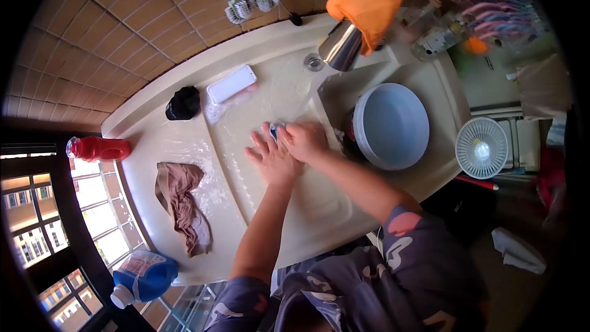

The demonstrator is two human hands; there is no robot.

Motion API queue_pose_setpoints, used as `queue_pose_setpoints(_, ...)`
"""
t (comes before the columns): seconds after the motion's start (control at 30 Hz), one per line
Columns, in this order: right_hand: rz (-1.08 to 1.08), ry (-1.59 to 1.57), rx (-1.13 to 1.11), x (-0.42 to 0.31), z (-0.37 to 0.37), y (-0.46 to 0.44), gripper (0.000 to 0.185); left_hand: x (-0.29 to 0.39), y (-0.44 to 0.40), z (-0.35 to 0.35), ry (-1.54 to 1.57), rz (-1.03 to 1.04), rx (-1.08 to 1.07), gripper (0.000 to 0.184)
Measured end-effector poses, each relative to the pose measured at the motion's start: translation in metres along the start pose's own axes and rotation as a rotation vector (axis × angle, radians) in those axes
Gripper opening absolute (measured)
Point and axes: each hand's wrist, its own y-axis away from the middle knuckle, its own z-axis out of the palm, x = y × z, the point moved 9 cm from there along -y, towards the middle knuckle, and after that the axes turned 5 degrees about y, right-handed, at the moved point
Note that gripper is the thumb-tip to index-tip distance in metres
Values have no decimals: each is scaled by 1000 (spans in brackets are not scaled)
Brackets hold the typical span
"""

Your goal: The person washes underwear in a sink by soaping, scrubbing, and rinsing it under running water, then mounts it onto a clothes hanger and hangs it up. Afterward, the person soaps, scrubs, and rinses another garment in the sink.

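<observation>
Wet sink counter [218, 138], and I've got left hand [269, 158] splayed, right hand [305, 141] gripping a bluish item [276, 129] that wetness could send skidding.

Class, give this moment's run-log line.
left hand: spread on counter; right hand: overlapping left; small blue item: at hands, mostly hidden; brown cloth: on counter; basin: in sink

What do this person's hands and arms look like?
The left hand and right hand are human and ungloved, with no watch visible. The left sleeve and right sleeve are dark greyish purple, printed with pale and coral-pink shapes; below them the arms are bare.
</observation>
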Motion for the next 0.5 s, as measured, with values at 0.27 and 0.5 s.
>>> queue_pose_setpoints(0.27, 348, -26, -120, 62, 67, -71, 30, -9, -2, 4, 81, -53, 168, 71)
queue_pose_setpoints(0.5, 69, 211, -106, 46, -26, 17, 49, -82, -2, -42, 773, -163, 568, 77)
